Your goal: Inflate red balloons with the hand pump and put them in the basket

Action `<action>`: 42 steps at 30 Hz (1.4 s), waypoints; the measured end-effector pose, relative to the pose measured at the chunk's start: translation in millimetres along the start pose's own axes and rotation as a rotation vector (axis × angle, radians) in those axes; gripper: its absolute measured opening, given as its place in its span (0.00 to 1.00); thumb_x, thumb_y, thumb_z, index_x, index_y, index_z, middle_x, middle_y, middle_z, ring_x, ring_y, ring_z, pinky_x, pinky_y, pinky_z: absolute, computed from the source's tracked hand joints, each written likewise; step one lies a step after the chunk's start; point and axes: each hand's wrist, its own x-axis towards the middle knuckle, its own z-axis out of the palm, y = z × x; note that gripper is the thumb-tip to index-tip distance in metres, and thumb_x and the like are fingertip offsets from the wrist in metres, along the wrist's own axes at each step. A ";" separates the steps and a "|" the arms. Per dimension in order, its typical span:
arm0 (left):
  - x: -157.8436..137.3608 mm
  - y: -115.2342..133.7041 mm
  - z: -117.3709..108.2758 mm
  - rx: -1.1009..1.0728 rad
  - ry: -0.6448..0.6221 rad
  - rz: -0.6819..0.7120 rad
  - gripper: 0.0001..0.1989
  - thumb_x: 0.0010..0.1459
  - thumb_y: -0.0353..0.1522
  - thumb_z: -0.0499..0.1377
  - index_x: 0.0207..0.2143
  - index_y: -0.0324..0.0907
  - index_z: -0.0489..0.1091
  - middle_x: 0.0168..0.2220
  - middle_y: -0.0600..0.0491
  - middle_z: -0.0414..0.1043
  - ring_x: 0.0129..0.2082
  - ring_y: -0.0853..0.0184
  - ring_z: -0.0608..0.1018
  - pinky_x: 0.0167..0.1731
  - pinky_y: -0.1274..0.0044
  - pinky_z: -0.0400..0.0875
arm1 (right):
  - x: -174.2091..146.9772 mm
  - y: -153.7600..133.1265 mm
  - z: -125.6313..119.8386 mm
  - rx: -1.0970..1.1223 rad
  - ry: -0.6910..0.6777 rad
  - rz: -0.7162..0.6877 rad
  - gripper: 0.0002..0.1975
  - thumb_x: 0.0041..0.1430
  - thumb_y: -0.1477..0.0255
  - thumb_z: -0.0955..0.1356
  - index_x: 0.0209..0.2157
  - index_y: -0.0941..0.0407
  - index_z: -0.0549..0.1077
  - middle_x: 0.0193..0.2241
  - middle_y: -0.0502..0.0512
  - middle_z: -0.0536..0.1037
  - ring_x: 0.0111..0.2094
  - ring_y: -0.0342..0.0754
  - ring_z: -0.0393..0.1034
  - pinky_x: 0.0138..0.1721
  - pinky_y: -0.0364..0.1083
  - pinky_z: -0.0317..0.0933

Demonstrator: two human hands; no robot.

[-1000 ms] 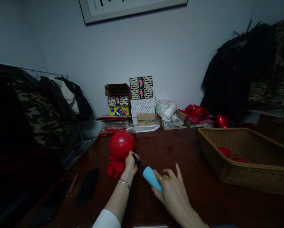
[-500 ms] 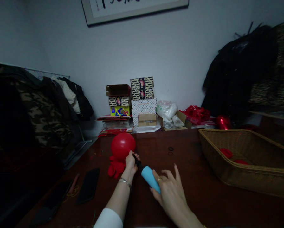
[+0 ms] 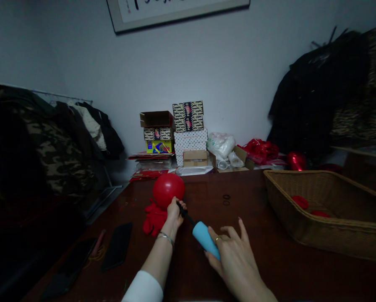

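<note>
A partly inflated red balloon [image 3: 168, 189] sits at the black front end of a light blue hand pump [image 3: 206, 240]. My left hand [image 3: 174, 212] is closed around that front end, right against the balloon; the balloon's neck is hidden by the fingers. With thumb and index finger, my right hand [image 3: 235, 256] grips the blue barrel, its other fingers spread out. A black shaft shows between the barrel and my left hand. Several limp red balloons [image 3: 154, 218] lie in a pile beside my left wrist.
A wicker basket [image 3: 339, 235] with red pieces inside stands at the right. Two black phone-like slabs, the nearer one to me in the middle a dark slab [image 3: 117, 246], lie left, with a reddish stick [image 3: 98, 243]. Dark rings [image 3: 226, 199] lie mid-table. Boxes [image 3: 189, 142] stand behind.
My right hand has drawn the blue barrel back toward the lower right, so more black shaft shows. The inflated balloon has shifted slightly right and up. My left hand keeps its grip.
</note>
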 end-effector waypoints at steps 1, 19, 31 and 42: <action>-2.3 -4.6 0.7 0.011 -0.004 -0.004 0.11 0.59 0.29 0.49 0.23 0.41 0.55 0.15 0.60 0.55 0.12 0.76 0.61 0.13 0.85 0.56 | 1.6 -0.9 3.0 -0.007 -0.001 0.005 0.24 0.52 0.63 0.68 0.51 0.52 0.69 0.31 0.54 0.79 0.44 0.55 0.66 0.59 0.61 0.28; -4.3 -16.3 1.6 0.031 0.001 -0.008 0.11 0.60 0.30 0.49 0.23 0.41 0.56 0.15 0.60 0.55 0.12 0.76 0.61 0.13 0.84 0.55 | 2.4 -1.2 8.7 -0.026 0.030 0.001 0.24 0.53 0.63 0.67 0.52 0.54 0.68 0.32 0.54 0.79 0.45 0.55 0.65 0.59 0.60 0.28; 8.0 11.4 -1.6 -0.015 0.017 0.042 0.11 0.57 0.26 0.49 0.22 0.41 0.55 0.14 0.60 0.54 0.12 0.77 0.60 0.12 0.85 0.55 | -9.4 4.2 -17.3 -0.003 -0.017 -0.009 0.23 0.50 0.64 0.68 0.49 0.53 0.71 0.30 0.53 0.79 0.43 0.55 0.66 0.60 0.60 0.27; -19.1 -27.3 6.9 0.058 -0.039 -0.033 0.10 0.59 0.32 0.50 0.24 0.41 0.56 0.15 0.59 0.57 0.12 0.75 0.62 0.14 0.83 0.56 | 6.6 -1.3 12.0 -0.006 0.011 0.050 0.24 0.53 0.64 0.67 0.52 0.55 0.69 0.32 0.54 0.79 0.44 0.54 0.65 0.59 0.60 0.27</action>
